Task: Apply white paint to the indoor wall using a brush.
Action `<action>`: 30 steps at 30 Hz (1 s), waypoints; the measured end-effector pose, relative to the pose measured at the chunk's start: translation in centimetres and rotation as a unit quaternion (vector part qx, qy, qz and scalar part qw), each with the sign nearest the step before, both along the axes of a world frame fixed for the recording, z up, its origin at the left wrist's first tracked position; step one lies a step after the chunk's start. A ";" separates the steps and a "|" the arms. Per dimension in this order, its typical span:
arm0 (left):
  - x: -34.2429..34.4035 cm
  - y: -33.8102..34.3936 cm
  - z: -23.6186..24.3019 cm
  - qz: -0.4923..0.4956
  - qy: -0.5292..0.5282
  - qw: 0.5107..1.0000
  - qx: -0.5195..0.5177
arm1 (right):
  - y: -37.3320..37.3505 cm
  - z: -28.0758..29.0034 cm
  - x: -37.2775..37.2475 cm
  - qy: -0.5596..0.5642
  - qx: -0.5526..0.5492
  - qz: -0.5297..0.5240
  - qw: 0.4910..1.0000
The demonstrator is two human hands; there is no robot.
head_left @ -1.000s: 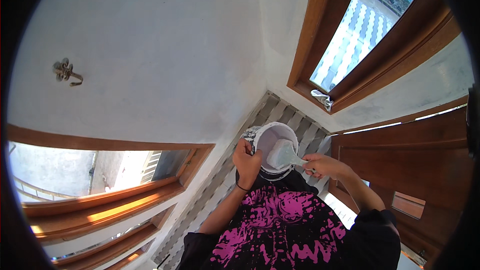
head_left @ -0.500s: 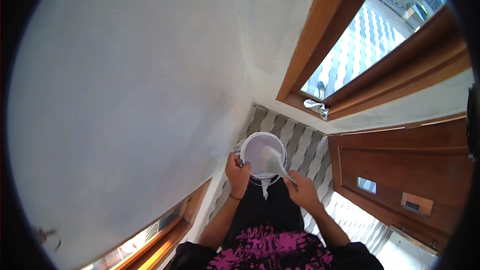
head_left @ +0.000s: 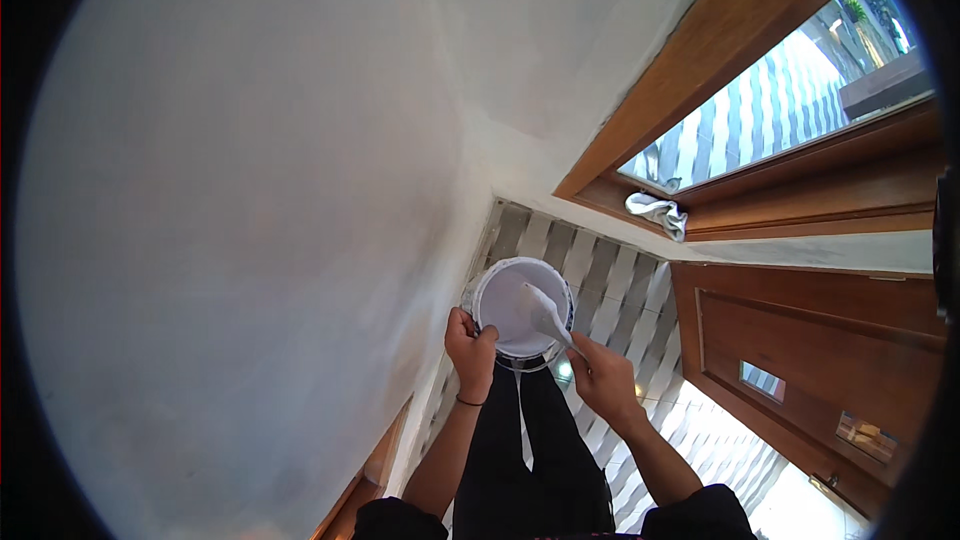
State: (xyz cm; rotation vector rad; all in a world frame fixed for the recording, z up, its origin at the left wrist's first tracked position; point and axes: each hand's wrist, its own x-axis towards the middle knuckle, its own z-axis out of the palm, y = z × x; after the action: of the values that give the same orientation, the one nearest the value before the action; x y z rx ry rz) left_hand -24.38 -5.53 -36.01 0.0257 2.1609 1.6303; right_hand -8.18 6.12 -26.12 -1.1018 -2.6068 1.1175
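bucket (head_left: 520,305) of white paint is gripped at its near rim by the closed left hand (head_left: 470,348); paintbrush (head_left: 548,318) is pinched in the right hand (head_left: 603,378), bristles inside; excess is best wiped on the rim beside the thumb

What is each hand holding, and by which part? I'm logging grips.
The left hand grips the white bucket by its rim. The right hand holds a paint-covered brush by its handle, head inside the bucket.
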 end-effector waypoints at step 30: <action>0.4 1.7 -9.7 0.048 -0.071 0.996 0.028 | 6.0 -5.7 -21.8 0.331 -0.506 -0.372 0.704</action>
State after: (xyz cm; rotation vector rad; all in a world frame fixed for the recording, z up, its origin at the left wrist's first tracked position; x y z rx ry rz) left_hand -24.00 -3.79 -45.73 -0.1750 2.0370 1.6900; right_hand -29.98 12.11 -31.79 -1.2817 -0.7167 2.1349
